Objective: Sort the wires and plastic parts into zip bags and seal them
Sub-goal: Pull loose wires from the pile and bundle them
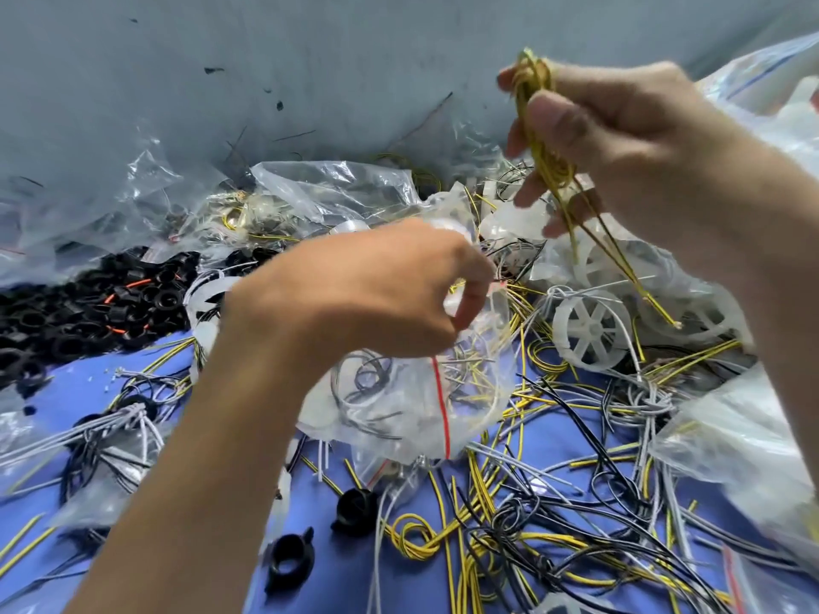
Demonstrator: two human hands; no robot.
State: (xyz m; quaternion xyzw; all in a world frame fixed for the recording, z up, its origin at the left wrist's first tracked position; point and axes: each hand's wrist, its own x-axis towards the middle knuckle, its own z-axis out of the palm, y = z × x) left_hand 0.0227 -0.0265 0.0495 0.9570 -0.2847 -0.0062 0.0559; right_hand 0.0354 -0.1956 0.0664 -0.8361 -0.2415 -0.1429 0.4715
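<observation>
Gripping yellow wires (pixel 554 170), right hand (pixel 629 148) raised; left hand (pixel 376 290) pinches zip bag (pixel 399 409).

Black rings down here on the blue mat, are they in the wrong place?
Yes. One black plastic ring and another lie alone among tangled loose wires on the blue mat, apart from the black ring pile at the left.

Bright, soft, even light fills the scene; shadows under the wires (pixel 443 536) are faint. White glare streaks the crumpled clear bags (pixel 146 179) at ten o'clock. Blur smears the right hand (pixel 620 157) and its gripped yellow wire bundle (pixel 538 126) at two o'clock, and the left hand (pixel 381 294) pinching a zip bag (pixel 399 409). Edges at four and eight o'clock bend and soften.
</observation>
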